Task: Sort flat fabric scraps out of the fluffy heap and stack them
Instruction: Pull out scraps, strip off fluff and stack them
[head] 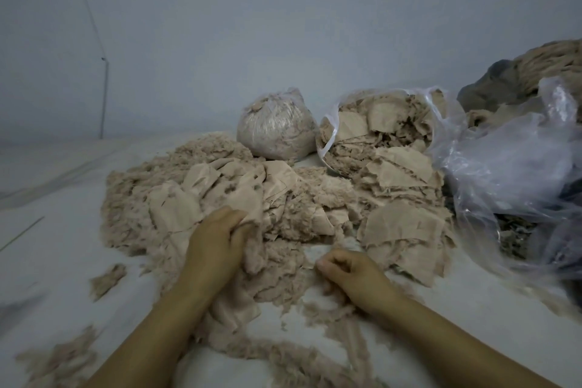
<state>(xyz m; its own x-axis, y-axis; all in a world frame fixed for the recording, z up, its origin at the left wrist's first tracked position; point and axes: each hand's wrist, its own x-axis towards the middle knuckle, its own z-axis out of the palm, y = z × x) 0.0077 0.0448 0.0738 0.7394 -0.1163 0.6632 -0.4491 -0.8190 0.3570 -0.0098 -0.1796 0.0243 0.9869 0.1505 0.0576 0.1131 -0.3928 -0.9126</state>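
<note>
Pale white surface [78, 214] fills the lower frame, smooth, sheet-like. Centre: fluffy heap [163, 186], beige, fibrous and matted, with flat fabric scraps [176, 208] lying creased on top. Right of centre: stack of flat scraps [406, 230], ragged-edged woven pieces layered. Far right: crumpled clear plastic bag [510, 161]. Behind the stack, open bag of scraps [378, 129] tipped on its side; beside it a tied, rounded bag of fluff [277, 126]. Left hand [217, 242] grips a fold of fabric in the heap, fingers curled in. Right hand [349, 271], lower centre, curled into a loose fist; whether it pinches anything cannot be told.
</note>
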